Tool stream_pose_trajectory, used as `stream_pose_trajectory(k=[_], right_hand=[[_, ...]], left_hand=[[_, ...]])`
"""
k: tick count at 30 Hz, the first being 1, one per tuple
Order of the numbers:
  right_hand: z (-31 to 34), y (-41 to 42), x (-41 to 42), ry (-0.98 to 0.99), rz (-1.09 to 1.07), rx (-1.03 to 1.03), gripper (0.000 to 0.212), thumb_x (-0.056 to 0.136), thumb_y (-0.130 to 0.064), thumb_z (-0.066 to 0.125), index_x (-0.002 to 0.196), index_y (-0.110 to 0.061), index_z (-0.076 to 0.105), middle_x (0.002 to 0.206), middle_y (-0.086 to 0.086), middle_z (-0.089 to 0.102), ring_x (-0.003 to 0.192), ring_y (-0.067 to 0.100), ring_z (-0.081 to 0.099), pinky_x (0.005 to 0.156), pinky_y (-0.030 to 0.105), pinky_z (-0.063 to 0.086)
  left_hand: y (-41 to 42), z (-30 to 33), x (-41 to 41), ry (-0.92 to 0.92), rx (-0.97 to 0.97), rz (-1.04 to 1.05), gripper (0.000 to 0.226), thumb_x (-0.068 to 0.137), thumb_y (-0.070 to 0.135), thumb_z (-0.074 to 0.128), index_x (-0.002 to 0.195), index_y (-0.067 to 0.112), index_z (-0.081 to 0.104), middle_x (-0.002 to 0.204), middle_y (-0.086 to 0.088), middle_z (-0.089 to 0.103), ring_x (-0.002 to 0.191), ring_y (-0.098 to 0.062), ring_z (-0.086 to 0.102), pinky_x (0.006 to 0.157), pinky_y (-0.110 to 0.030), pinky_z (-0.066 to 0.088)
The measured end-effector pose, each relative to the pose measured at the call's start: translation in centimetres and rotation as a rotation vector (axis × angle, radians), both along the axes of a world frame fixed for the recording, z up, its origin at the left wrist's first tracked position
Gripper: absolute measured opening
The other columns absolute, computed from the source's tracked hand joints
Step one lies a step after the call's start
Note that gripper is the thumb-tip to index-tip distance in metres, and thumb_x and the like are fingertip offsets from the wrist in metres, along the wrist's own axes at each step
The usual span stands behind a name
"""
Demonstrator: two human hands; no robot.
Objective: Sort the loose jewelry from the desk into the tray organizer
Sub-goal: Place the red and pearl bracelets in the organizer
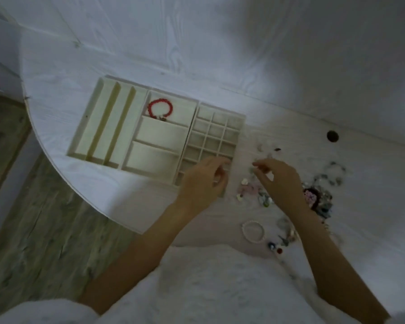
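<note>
Right hand (pixel 278 181) fingers curled over loose jewelry (pixel 262 195); grip unclear, blurred.

Cream tray organizer (pixel 96 127) holding red bracelet (pixel 160 109), hands over loose jewelry (pixel 318 195)

The tray organizer (pixel 136 127) sits left of centre on the desk (pixel 220 66), a bracelet (pixel 160 109) in its upper middle compartment; loose jewelry (pixel 313 195) lies lower right.

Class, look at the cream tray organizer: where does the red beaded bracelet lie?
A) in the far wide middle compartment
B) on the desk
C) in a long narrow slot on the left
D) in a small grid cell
A: the red beaded bracelet lies in the far wide compartment of the cream tray organizer's middle section.
</note>
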State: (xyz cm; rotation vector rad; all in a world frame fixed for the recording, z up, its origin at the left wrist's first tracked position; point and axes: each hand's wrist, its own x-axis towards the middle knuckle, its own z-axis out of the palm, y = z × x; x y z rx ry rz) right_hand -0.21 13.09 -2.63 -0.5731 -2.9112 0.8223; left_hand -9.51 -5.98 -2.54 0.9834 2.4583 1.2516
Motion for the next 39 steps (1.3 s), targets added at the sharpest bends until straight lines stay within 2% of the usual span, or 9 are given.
stream_pose_trajectory(k=[7,12,14,19,22,26,29,36,39], right_hand=[[-4.3,1.6,11.0,-0.218,0.01,0.158,0.019,0.083,-0.016,0.07,0.099,-0.007,0.067,0.095,0.013,0.063,0.087,0.034,0.059,0.075,0.039,0.049],[-4.5,0.0,12.4,-0.188,0.127,0.153,0.03,0.07,-0.039,0.079,0.081,-0.015,0.063,0.07,0.002,0.062,0.064,0.021,0.059,0.056,0.032,0.045],[-4.8,-0.6,12.5,-0.222,0.18,0.176,0.03,0.073,-0.037,0.076,0.082,-0.012,0.062,0.074,0.005,0.064,0.067,0.025,0.06,0.059,0.032,0.039],[-5.6,-1.0,12.3,-0.153,0.222,0.126,0.009,0.08,-0.011,0.065,0.076,-0.006,0.058,0.075,0.01,0.059,0.069,0.029,0.058,0.056,0.033,0.041],[-4.4,-0.6,12.0,-0.046,0.292,0.048,0.009,0.089,-0.013,0.052,0.083,-0.007,0.053,0.081,0.009,0.054,0.075,0.023,0.05,0.065,0.035,0.041],[-0.9,-0.9,9.7,-0.086,0.199,-0.339,0.008,0.095,-0.02,0.052,0.097,-0.012,0.051,0.085,0.001,0.06,0.073,0.016,0.055,0.064,0.032,0.044],[2.2,-2.4,5.4,-0.02,0.157,-0.528,0.008,0.092,-0.017,0.058,0.095,-0.019,0.05,0.083,-0.004,0.064,0.07,0.009,0.061,0.059,0.018,0.044],[3.4,-4.9,-9.0,-0.054,0.106,-0.861,0.017,0.09,-0.005,0.059,0.087,-0.019,0.049,0.109,0.012,0.058,0.075,0.018,0.064,0.057,0.025,0.054],[2.2,-5.2,-14.3,-0.081,0.078,-0.852,0.022,0.089,0.0,0.058,0.083,-0.02,0.051,0.108,0.016,0.057,0.079,0.02,0.064,0.059,0.027,0.055]], left_hand=[[3.3,-2.8,7.0,-0.033,-0.333,-0.317,0.032,0.088,0.026,0.065,0.116,0.011,0.059,0.107,-0.006,0.06,0.096,-0.023,0.057,0.072,-0.025,0.037],[5.0,-4.1,10.9,-0.069,-0.708,-0.292,0.035,0.085,0.035,0.066,0.107,0.013,0.052,0.107,-0.004,0.059,0.094,-0.024,0.057,0.073,-0.03,0.04],[5.0,-4.5,12.2,-0.074,-0.737,-0.218,0.029,0.085,0.03,0.065,0.106,0.013,0.054,0.108,-0.006,0.06,0.095,-0.025,0.057,0.075,-0.031,0.042],[4.0,-5.6,13.2,-0.086,-0.59,-0.124,0.02,0.094,0.015,0.052,0.111,0.007,0.059,0.115,-0.013,0.059,0.102,-0.029,0.057,0.084,-0.031,0.04],[3.0,-5.1,13.4,-0.118,-0.454,-0.136,0.019,0.095,0.012,0.051,0.11,0.003,0.059,0.11,-0.016,0.055,0.099,-0.03,0.054,0.082,-0.027,0.036],[1.3,-2.3,12.4,-0.371,-0.089,0.022,0.007,0.094,0.019,0.057,0.1,0.016,0.059,0.099,0.0,0.06,0.09,-0.015,0.061,0.081,-0.026,0.048],[-0.1,0.3,9.9,-0.499,0.132,0.18,0.002,0.091,0.015,0.062,0.092,0.015,0.061,0.087,0.006,0.065,0.084,-0.01,0.064,0.079,-0.021,0.049],[-3.1,1.9,-1.4,-0.489,0.349,0.492,0.016,0.085,0.012,0.067,0.094,0.023,0.058,0.08,0.001,0.065,0.078,-0.02,0.065,0.078,-0.04,0.055],[-3.0,1.1,-5.6,-0.427,0.352,0.525,0.014,0.085,0.014,0.064,0.09,0.025,0.057,0.089,0.0,0.067,0.085,-0.022,0.067,0.08,-0.046,0.056]])
